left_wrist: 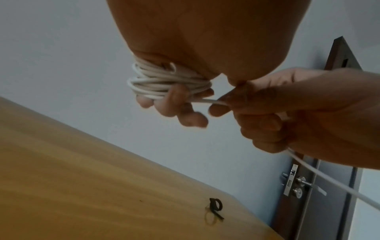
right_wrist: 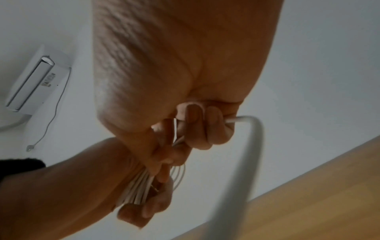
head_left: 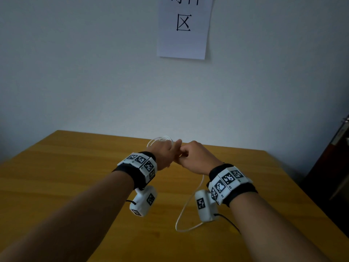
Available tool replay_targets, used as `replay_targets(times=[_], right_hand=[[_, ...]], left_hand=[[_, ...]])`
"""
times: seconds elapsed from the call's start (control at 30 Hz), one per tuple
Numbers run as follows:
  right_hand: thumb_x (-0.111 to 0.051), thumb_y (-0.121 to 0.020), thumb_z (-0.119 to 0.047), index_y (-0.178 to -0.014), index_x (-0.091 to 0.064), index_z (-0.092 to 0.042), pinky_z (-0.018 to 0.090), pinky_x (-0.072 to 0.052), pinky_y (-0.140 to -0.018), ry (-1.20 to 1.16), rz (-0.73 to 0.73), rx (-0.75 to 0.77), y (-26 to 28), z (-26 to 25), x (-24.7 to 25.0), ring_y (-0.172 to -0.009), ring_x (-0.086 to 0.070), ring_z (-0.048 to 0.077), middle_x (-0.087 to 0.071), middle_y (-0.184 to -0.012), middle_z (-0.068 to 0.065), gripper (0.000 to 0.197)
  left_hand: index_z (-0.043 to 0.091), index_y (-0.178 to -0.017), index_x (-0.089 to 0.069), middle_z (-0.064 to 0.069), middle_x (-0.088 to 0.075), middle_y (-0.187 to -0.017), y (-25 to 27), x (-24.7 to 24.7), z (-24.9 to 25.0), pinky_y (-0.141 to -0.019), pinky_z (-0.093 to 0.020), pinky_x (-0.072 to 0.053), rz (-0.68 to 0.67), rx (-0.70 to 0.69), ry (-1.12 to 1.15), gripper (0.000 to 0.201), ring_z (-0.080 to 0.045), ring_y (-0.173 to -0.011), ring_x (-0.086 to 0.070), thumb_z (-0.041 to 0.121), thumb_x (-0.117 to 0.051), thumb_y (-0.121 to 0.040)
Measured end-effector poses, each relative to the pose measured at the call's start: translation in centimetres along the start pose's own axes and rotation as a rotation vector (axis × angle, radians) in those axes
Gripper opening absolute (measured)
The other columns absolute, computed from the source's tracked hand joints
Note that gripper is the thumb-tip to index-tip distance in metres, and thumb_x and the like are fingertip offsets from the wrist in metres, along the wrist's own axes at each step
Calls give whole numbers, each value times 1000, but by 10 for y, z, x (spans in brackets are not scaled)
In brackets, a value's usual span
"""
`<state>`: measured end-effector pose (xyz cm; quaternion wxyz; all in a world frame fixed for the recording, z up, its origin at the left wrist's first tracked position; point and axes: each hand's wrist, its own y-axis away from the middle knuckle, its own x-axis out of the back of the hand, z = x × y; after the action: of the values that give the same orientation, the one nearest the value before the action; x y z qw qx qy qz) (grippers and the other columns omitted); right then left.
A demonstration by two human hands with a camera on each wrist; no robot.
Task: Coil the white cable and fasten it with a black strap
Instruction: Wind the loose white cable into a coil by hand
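Observation:
Both hands meet above the far part of the wooden table. My left hand grips a bundle of white cable loops wound round its fingers; the loops stick out beyond it. My right hand touches the left one and grips the free run of the white cable in its curled fingers. That free run hangs down under the right wrist to the tabletop. A black strap lies loose on the table near its far edge, seen only in the left wrist view.
A sheet of paper hangs on the wall behind the table. A dark door with a metal handle stands to the right of the table. An air conditioner is mounted on the wall.

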<state>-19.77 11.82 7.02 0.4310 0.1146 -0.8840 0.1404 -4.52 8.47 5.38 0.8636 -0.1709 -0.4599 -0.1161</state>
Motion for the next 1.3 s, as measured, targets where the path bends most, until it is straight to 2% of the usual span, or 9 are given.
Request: replay_targets(times=[0.13,0.23,0.33,0.43,0.6,0.83,1.07,1.17,1.3], right_hand=[[-71,-93,-26,-63,-64,-19,19,-40,-54,47,8,-5,0,1,3,-48,-51,1,-58,-59,-8,31],[-71,-94,-27,-67,-66,-19,16,-41,-55,72,-14,-23,1,1,6,-52,-57,-5,-64,-64,-6,29],[-67,-97,-25,-83,-72,-15,28,-52,-70,58,-21,-34,0,2,10,-78,-69,16,-75,-85,5,18],[-61,-101,-30,-106,-76,-20,42,-57,-80,76,-64,-56,0,8,11,-88,-71,29,-76,-94,7,19],[-40,-110,-29,-113,-72,-16,34,-50,-86,78,-121,-93,0,17,10,-103,-64,21,-69,-108,3,34],[-34,-111,-25,-85,-57,-21,30,-41,-62,22,-1,-65,-2,19,-2,-61,-50,16,-58,-74,-1,34],[-45,-97,-3,-76,-57,-13,36,-42,-60,-38,16,-152,-7,19,-13,-56,-46,22,-54,-63,4,26],[-45,-101,-9,-99,-61,-10,39,-47,-60,-129,-6,-144,-9,18,-17,-57,-50,19,-59,-68,5,15],[-45,-106,-23,-92,-55,-18,38,-52,-56,-202,-46,-91,-5,11,-21,-48,-57,16,-62,-62,4,18]], left_hand=[[8,-81,-52,-14,-64,-80,1,1,2,-84,-46,-50,-15,79,-37,67,-29,-75,-60,52,-5,-99],[6,-100,-60,-18,-66,-89,1,1,0,-84,-42,-49,-148,101,-145,78,-30,-82,-62,56,1,-96],[8,-82,-57,-7,-48,-59,2,4,0,-62,-34,-43,-225,129,-203,79,-23,-56,-48,62,-1,-94],[13,-70,-51,-1,-32,-50,1,2,-3,-50,-30,-31,-254,164,-234,71,-18,-43,-29,68,-13,-92],[16,-48,-30,-4,-26,-40,-1,7,-8,-50,-28,-30,-326,278,250,64,-19,-35,-24,62,-36,-93],[22,-54,-24,5,-16,-45,6,18,-2,-46,-27,-14,-377,277,1043,54,-16,-40,-11,49,-46,-96],[21,-54,-34,6,-17,-41,1,24,14,-40,-19,-27,-415,207,1611,48,-12,-36,-11,39,-39,-98],[20,-62,-36,6,-32,-44,-4,22,18,-51,-27,-40,-333,179,1781,42,-12,-35,-30,40,-38,-99],[15,-72,-39,-4,-58,-62,-7,17,24,-77,-41,-49,-127,140,1834,38,-27,-61,-62,37,-34,-102]])
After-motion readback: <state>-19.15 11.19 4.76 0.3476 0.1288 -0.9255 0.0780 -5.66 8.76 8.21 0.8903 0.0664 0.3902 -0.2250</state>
